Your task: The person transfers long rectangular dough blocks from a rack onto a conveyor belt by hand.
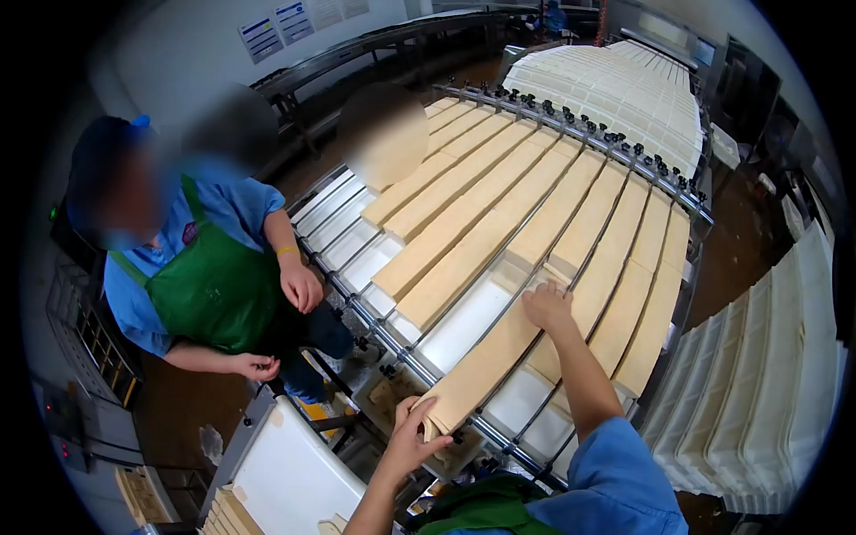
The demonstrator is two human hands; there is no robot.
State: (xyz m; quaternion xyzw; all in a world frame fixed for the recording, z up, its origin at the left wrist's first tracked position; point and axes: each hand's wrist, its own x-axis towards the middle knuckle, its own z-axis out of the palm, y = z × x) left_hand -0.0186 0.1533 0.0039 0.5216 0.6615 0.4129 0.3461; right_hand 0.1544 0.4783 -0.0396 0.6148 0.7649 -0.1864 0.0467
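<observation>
Co-worker (241, 201), green apron (214, 290), near left edge of conveyor (464, 321); printed sheets (260, 41) on wall (196, 67); white ribbed stack (758, 374) past conveyor's right edge; floor (174, 406) scrap (211, 442), maybe plastic, too blurry

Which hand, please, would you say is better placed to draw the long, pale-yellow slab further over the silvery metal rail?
Probably the left hand: it grips the slab by its near end, past the rail, while the right hand is at the far end.
</observation>
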